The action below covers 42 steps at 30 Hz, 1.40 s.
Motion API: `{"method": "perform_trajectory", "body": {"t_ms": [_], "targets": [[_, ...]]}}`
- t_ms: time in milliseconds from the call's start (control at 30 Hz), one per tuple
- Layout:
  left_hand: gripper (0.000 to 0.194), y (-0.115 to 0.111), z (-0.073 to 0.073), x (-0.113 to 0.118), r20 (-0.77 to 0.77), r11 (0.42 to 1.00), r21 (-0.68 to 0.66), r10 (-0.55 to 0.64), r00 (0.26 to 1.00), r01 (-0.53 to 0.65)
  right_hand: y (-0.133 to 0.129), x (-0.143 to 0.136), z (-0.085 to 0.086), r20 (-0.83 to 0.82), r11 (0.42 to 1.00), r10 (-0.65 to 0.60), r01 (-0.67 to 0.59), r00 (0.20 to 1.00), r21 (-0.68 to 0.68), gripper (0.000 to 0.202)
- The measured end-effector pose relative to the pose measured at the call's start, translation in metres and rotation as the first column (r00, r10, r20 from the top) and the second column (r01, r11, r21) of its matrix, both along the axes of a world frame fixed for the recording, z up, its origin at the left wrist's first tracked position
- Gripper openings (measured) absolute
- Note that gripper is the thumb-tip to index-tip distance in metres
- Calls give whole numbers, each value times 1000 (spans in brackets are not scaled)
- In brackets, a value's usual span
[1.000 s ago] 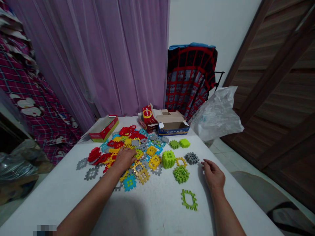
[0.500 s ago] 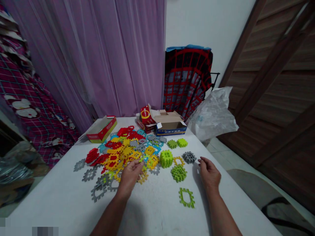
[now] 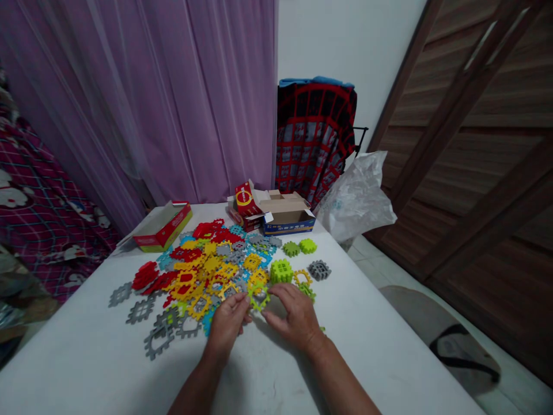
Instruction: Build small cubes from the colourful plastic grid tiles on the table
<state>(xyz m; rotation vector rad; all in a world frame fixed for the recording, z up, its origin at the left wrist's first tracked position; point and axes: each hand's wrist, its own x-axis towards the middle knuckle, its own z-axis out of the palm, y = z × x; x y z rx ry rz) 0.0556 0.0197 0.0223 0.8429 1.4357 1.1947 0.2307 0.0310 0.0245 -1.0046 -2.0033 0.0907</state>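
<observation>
Head view is showing both my hands meeting near the middle of the tabletop (image 3: 389,346), at the near edge of the heap of plastic tiles (image 3: 203,271). My left hand (image 3: 227,325) and my right hand (image 3: 296,317) are pinching a lime-green frame tile (image 3: 259,298) between them, fingers closed on its toothed rim from either side, and it is lying at the heap's edge, just in front of the assembled green cube (image 3: 281,271). I am judging the tile as light and stiff, a thin hard-plastic square with an open centre and notched edges, so it is likely giving good purchase at the teeth but flexing little. Taking it by two opposite edges, as I am doing, seems the safe hold; pressing on the thin bars of the frame could bend or snap them. A grey tile (image 3: 319,269) is lying apart toward the right edge, and the open cardboard box (image 3: 287,216) is sitting at the far edge.
</observation>
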Motion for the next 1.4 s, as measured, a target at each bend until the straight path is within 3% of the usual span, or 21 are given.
{"method": "perform_trajectory", "body": {"t_ms": [167, 367, 567, 700, 833, 1000, 1100, 1233, 1400], "targets": [[58, 1, -5, -3, -8, 999, 20, -28, 1000, 28, -1, 0, -4, 51, 999, 37, -35, 998, -29, 38], [59, 2, -7, -10, -73, 991, 46, -119, 990, 122, -3, 3, -2, 81, 992, 112, -107, 990, -66, 62], [55, 2, -8, -11, -96, 988, 76, -128, 987, 136, -4, -1, 0, 46, 977, 156, -147, 987, -153, 52], [52, -1, -2, -9, -87, 981, 86, -165, 982, 172, -7, 2, 1, 98, 976, 153, -136, 983, -169, 56], [52, -4, 4, -8, -58, 965, 114, -229, 972, 235, -6, 19, 15, 142, 969, 169, -138, 975, -207, 58], [51, -7, -7, -5, -109, 962, 219, -141, 984, 163, 43, 59, 52, 113, 964, 133, -102, 985, -246, 54], [43, -10, -22, -4, -214, 947, 285, -91, 973, 151, 86, 72, 70, 216, 930, 219, -136, 951, -342, 56], [40, -14, -34, -4, -293, 927, 329, -79, 953, 178, 119, 71, 77, 357, 881, 330, -149, 874, -450, 61], [40, -14, -33, -4, -305, 922, 347, -60, 951, 169, 122, 67, 74, 420, 865, 368, -140, 830, -481, 61]]}}
